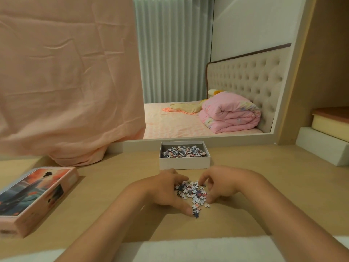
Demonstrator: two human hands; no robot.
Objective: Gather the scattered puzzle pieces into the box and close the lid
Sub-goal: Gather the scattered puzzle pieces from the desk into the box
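Item: small heap of blue, white and pink cardboard puzzle pieces [194, 195], near centre of the pale wooden surface [113, 186]. Left hand [166, 190] and right hand [221, 184] cup it, fingers curled, nothing lifted. Shallow white open box [184, 163] just beyond; pink illustrated lid [35, 197] far left. Risk: stragglers near the heap's near edge slipping the scoop; pieces spilling in transit.

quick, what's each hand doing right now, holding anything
Left hand: open, cupped against the loose puzzle pieces on the desk, gripping nothing.
Right hand: open, fingers curled at the pile's other side, gripping nothing.
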